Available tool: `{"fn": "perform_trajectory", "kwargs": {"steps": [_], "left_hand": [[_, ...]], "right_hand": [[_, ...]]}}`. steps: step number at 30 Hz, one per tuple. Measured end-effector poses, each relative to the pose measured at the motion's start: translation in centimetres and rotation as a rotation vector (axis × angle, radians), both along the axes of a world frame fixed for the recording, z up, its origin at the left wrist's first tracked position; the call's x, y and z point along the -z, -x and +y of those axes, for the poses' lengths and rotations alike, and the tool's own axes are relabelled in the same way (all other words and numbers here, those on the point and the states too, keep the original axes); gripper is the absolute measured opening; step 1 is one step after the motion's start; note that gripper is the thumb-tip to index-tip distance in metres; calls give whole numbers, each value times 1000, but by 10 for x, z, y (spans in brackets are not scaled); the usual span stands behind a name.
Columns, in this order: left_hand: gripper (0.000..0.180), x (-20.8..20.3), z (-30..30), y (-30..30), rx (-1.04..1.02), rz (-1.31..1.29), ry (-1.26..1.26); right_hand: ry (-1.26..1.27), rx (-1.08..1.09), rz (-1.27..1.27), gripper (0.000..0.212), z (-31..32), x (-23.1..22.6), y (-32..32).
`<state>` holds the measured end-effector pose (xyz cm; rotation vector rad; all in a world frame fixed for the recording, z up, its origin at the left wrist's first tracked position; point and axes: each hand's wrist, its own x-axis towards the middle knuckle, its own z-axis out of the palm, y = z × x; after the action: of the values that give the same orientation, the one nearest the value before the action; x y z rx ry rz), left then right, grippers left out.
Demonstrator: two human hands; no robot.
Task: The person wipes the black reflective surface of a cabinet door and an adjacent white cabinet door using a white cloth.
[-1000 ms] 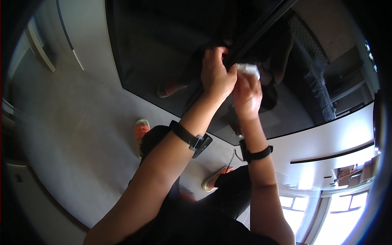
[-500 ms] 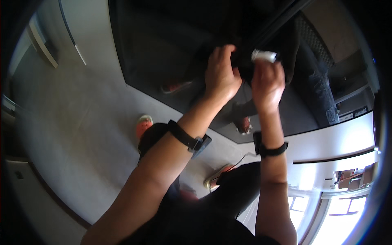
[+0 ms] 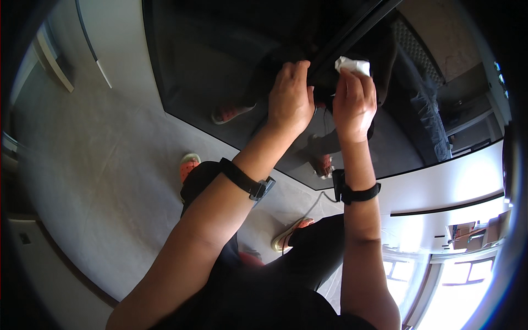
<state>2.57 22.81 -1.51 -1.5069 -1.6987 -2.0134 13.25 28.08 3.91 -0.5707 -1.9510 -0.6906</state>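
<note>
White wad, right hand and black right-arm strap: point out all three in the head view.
White wad (image 3: 355, 66): head view, on the middle of its crumpled surface.
Right hand (image 3: 356, 105): head view, on the back of the hand.
Black right-arm strap (image 3: 361, 195): head view, on the band's upward-facing side.

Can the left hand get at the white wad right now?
Probably yes: nothing visible stands between the left hand and the white wad, whose far part is exposed. The right hand holds its near edge, though.

Gap right of left hand (image 3: 290, 102), panel (image 3: 209, 60) beyond
</note>
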Motion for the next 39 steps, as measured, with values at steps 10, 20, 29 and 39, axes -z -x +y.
{"fn": "perform_trajectory", "kwargs": {"steps": [10, 20, 29, 39], "left_hand": [[48, 4, 3, -4, 20, -7, -24], [35, -3, 9, 16, 358, -446, 81], [46, -3, -7, 10, -53, 130, -104], [54, -5, -11, -72, 240, 422, -99]], "right_hand": [[-149, -20, 11, 16, 7, -47, -22], [383, -273, -154, 18, 20, 132, -48], [236, -292, -387, 22, -54, 5, -77], [-419, 11, 126, 26, 32, -204, -158]]}}
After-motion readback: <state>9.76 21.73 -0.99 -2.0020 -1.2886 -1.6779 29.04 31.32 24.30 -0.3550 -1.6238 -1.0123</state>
